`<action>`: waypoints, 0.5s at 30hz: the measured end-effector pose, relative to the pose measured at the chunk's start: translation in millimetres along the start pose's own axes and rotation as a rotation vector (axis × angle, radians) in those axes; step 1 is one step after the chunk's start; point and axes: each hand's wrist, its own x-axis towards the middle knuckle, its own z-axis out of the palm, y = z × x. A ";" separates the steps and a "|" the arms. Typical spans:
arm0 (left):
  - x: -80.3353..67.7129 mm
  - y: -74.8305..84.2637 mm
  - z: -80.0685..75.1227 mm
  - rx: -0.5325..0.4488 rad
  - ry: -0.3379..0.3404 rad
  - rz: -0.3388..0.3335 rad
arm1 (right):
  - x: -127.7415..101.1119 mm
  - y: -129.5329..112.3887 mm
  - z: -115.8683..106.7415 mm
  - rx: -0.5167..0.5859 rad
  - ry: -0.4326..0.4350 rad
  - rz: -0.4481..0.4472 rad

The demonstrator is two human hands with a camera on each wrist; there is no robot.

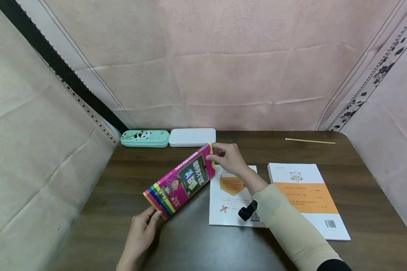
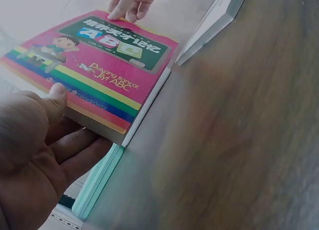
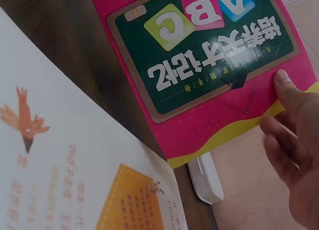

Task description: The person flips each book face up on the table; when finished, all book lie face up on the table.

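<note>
A pink book (image 1: pixel 181 183) with an ABC blackboard picture and rainbow stripes is held tilted above the dark wooden table (image 1: pixel 196 244). My left hand (image 1: pixel 143 230) grips its near striped end, thumb on the cover (image 2: pixel 56 98). My right hand (image 1: pixel 228 158) pinches the far yellow-edged end, thumb on the cover (image 3: pixel 286 88). The pink book (image 2: pixel 99 65) fills the left wrist view, and the book's blackboard picture (image 3: pixel 204 45) fills the right wrist view.
Two white and orange booklets lie flat on the table: one (image 1: pixel 228 195) under my right forearm, another (image 1: pixel 306 197) to its right. A green panda pencil case (image 1: pixel 144 138) and a white case (image 1: pixel 192 137) sit at the back. A thin stick (image 1: pixel 309 141) lies far right.
</note>
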 end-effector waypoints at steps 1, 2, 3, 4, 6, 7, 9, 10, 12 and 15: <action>0.1 0.9 0.1 -0.011 -0.004 -0.009 | -0.3 -0.6 -0.5 -0.006 0.001 0.004; 0.1 1.7 0.1 -0.021 -0.008 -0.022 | -0.8 -1.2 -1.1 -0.010 0.000 0.007; 0.2 2.6 0.3 -0.031 -0.010 -0.034 | -1.1 -1.7 -1.5 -0.013 -0.001 0.012; 0.3 3.4 0.5 -0.041 -0.011 -0.046 | -1.4 -2.0 -1.9 -0.013 -0.003 0.018; 0.3 4.6 1.3 -0.067 -0.012 -0.064 | -2.0 -2.4 -2.4 -0.011 -0.010 0.027; 0.3 4.9 2.1 -0.079 -0.008 -0.068 | -2.2 -2.3 -2.4 -0.008 -0.014 0.031; 0.3 5.0 4.2 -0.110 0.003 -0.068 | -2.4 -1.9 -2.3 0.002 -0.020 0.035; 0.3 4.9 5.4 -0.131 0.008 -0.068 | -2.6 -1.8 -2.2 0.008 -0.023 0.035; 0.4 4.6 7.9 -0.178 0.014 -0.068 | -2.8 -0.8 -1.6 0.018 -0.027 0.035; 0.4 4.7 10.5 -0.242 0.016 -0.089 | -2.9 1.5 0.0 0.029 -0.033 0.045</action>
